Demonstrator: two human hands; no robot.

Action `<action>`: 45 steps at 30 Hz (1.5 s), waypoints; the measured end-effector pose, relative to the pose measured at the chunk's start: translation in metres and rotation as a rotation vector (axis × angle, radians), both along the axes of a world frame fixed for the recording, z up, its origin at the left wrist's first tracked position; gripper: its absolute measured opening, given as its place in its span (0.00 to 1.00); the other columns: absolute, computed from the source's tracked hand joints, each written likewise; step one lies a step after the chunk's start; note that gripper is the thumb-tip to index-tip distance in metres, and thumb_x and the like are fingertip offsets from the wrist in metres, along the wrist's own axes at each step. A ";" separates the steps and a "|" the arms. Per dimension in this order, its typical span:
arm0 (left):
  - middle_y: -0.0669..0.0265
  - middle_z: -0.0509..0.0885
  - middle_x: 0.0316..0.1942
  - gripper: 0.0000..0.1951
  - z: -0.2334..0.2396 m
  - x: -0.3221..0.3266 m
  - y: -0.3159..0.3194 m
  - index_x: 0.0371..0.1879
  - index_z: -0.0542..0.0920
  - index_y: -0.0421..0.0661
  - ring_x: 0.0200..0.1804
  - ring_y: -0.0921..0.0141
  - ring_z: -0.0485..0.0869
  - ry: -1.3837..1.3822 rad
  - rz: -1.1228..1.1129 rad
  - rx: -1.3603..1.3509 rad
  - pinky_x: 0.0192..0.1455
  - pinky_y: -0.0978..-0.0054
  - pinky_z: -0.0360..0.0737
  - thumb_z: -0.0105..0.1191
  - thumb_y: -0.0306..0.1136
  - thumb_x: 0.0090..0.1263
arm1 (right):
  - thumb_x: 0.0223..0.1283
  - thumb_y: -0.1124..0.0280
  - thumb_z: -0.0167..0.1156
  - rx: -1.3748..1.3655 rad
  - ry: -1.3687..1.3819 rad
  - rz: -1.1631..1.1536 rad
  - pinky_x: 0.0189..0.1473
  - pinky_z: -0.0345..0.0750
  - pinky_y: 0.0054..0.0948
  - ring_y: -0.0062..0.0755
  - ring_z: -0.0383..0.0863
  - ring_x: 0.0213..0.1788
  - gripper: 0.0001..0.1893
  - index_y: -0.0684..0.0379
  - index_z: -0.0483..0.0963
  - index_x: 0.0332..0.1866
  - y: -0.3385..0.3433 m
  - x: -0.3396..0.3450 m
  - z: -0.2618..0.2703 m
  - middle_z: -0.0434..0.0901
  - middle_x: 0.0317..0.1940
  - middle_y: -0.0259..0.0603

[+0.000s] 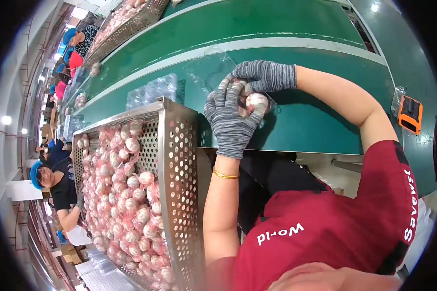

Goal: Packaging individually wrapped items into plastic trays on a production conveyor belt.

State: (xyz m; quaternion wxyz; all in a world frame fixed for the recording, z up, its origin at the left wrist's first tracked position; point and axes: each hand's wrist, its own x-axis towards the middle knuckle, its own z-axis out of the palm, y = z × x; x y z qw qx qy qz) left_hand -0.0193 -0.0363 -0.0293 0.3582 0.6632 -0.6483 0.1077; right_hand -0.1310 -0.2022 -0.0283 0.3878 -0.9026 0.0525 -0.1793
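Both hands wear grey striped knit gloves and meet over the green table. My left hand [233, 118] curves around white, round balls in clear, red-printed wrap, its thumb against one wrapped ball [256, 100]. From the right, my right hand [267, 75] bends its fingers over another wrapped ball [237, 84], partly hidden between the hands. Beneath and behind them lies a clear plastic clamshell box [213, 69], its raised lid standing on the far side. The fingers hide most of the box's inside.
A perforated metal bin [178, 182] full of wrapped balls [131, 203] stands at left. Stacked clear trays [153, 89] lie behind it. A green conveyor belt [258, 20] runs beyond a pale rail. An orange-cased device [410, 114] sits at right. A co-worker [63, 189] stands across the bin.
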 end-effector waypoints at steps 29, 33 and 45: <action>0.59 0.77 0.53 0.34 0.013 -0.001 -0.002 0.54 0.77 0.50 0.55 0.58 0.73 -0.107 -0.022 0.093 0.62 0.55 0.64 0.68 0.49 0.45 | 0.52 0.75 0.65 0.135 -0.021 0.009 0.54 0.77 0.31 0.33 0.79 0.51 0.28 0.55 0.71 0.61 -0.002 0.000 0.008 0.81 0.47 0.42; 0.60 0.77 0.52 0.30 0.008 -0.003 -0.002 0.50 0.80 0.51 0.55 0.56 0.73 -0.071 -0.054 0.017 0.63 0.56 0.63 0.68 0.48 0.45 | 0.57 0.67 0.65 0.825 0.032 0.025 0.49 0.79 0.26 0.26 0.78 0.45 0.27 0.64 0.68 0.60 -0.048 0.005 0.019 0.78 0.48 0.41; 0.60 0.79 0.50 0.28 0.003 0.002 0.003 0.44 0.82 0.52 0.52 0.57 0.75 -0.086 0.091 0.044 0.60 0.57 0.67 0.68 0.51 0.42 | 0.53 0.72 0.66 -0.314 -0.494 -0.044 0.51 0.75 0.29 0.37 0.77 0.45 0.09 0.56 0.77 0.40 0.016 0.025 0.037 0.79 0.44 0.40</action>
